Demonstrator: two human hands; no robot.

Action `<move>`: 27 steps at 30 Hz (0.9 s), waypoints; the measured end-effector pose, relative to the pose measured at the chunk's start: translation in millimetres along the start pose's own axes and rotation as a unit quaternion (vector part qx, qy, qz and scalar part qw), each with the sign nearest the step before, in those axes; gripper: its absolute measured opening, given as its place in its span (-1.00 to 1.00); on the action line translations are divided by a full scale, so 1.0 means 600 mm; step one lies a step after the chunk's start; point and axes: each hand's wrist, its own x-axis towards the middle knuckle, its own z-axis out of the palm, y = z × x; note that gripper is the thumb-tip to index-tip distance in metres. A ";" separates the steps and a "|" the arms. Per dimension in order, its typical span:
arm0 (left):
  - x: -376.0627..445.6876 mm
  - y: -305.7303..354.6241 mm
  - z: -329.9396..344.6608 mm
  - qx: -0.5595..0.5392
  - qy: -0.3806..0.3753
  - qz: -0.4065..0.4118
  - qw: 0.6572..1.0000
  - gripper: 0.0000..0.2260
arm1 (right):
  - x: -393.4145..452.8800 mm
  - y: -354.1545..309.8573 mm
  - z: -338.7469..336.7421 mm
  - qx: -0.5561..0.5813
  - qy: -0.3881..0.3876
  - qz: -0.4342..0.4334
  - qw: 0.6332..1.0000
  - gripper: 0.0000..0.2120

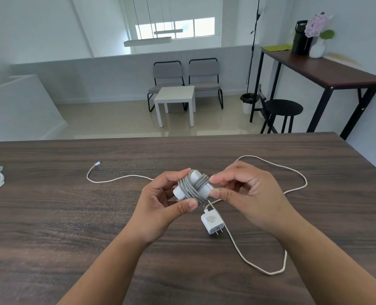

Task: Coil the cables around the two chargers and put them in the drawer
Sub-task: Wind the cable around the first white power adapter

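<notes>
— Two chargers on one table (pixel 72 227), is that the count?

— Two chargers, two cables, two hands. No drawer shows anywhere in the frame. Beyond the table sit two chairs (pixel 186 80) and a small white side table (pixel 175 95), upper centre, with a stool (pixel 284 108) and a high desk (pixel 328 69) at upper right.

— Where is the loose cable?

— The white cable (pixel 292 170) sprawls over the centre and right of the table, one end with its plug at centre left, the rest looping down toward the lower right. It runs back to the second charger (pixel 211 222), which lies flat just below the hands, prongs toward the lower right, nothing wound on it yet.

— And the first charger?

— The first charger (pixel 193 186) is held above the table at frame centre, its long axis running lower left to upper right, the grey cable (pixel 196 188) wrapped across it in many turns. The left hand (pixel 160 205) grips its lower-left end, thumb under, fingers over. The right hand (pixel 244 190) pinches at its upper-right end, seemingly the cable's tail, though the plug itself cannot be made out.

— What does the next move hang on?

— Likely tucking that tail in. After that, the second charger lies directly beneath, a little nearer the right hand.
</notes>
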 end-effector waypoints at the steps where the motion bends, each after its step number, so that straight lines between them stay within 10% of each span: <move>1: -0.001 0.000 -0.001 0.008 -0.002 0.003 1.000 -0.52 | 0.001 -0.004 -0.004 -0.027 -0.017 -0.001 1.000 -0.81; 14: 0.001 0.001 0.002 0.023 -0.023 -0.044 0.998 -0.49 | 0.020 -0.003 -0.032 -0.138 -0.164 0.021 0.977 -0.82; 27: -0.001 -0.010 0.018 -0.114 0.025 -0.078 0.990 -0.45 | -0.002 0.032 0.010 0.177 0.046 -0.005 0.983 -0.71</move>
